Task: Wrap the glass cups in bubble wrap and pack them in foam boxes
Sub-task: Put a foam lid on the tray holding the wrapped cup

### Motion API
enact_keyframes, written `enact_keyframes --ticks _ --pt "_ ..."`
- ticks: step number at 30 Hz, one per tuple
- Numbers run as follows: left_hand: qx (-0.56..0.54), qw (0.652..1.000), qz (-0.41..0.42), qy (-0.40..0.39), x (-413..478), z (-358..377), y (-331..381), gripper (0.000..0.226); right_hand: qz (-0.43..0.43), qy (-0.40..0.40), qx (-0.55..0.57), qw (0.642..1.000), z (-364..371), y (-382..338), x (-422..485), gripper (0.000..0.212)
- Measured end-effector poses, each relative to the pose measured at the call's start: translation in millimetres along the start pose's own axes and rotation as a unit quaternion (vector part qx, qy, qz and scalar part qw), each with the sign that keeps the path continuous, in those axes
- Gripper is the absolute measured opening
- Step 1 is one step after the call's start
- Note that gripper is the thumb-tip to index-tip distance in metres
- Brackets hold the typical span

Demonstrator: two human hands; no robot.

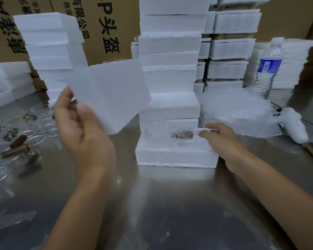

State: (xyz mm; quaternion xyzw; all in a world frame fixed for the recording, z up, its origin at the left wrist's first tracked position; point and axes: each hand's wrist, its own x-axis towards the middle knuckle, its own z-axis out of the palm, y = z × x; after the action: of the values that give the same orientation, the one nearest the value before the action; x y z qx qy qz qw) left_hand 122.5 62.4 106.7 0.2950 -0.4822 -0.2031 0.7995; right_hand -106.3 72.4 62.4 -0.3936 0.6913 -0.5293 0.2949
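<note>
My left grip (79, 127) is raised over the near-left part of the bench (161, 204). It holds a white foam piece (112, 98) by its lower left corner, thumb on the near face and fingers behind. The piece hangs tilted in the air, clear of everything else.

Just right of it, an open foam box (175, 156) sits on the bench, touching the foot of the tall middle stack of foam boxes (170, 51). A bubble-wrapped glass cup (159, 134) lies on its side in the box's hollow, with a brown part showing through the wrap.

My right grip (219, 139) reaches in from the right, fingertips at the right end of that hollow, against the wrap. I cannot tell whether it pinches the wrap or only touches it.

At the left, bare glass cups (25, 127) crowd the bench, some with brown handles. A second foam stack (51, 47) stands far left, in front of printed cardboard cartons (107, 24).

To the right of the open box lies a pile of bubble wrap sheets (238, 112), with a white handheld controller (293, 125) at its right edge. A water bottle (268, 67) stands upright beyond the pile.
</note>
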Motion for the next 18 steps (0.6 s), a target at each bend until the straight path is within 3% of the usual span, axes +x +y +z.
enact_keyframes --ticks 2,4,7,9,12,18 --pt "-0.073 0.988 -0.125 0.055 9 -3 -1 0.033 -0.006 -0.016 0.005 1.000 1 -1 -1 0.036" --pt "-0.140 0.952 -0.263 0.073 19 -8 -7 0.035 -0.014 -0.038 0.006 0.999 2 -4 -3 0.035" --pt "-0.326 0.839 -0.436 0.013 23 -10 -17 0.040 -0.053 -0.026 -0.005 0.998 3 -8 -6 0.040" --pt "-0.357 0.798 -0.484 -0.036 18 -8 -21 0.046 -0.106 0.009 0.031 0.994 4 -14 -11 0.038" --pt "-0.293 0.821 -0.481 -0.092 6 -3 -27 0.057 -0.173 0.016 0.133 0.976 3 -25 -22 0.022" --pt "-0.082 0.925 -0.353 -0.116 -11 8 -32 0.029 -0.187 -0.012 0.135 0.973 1 -23 -27 0.015"
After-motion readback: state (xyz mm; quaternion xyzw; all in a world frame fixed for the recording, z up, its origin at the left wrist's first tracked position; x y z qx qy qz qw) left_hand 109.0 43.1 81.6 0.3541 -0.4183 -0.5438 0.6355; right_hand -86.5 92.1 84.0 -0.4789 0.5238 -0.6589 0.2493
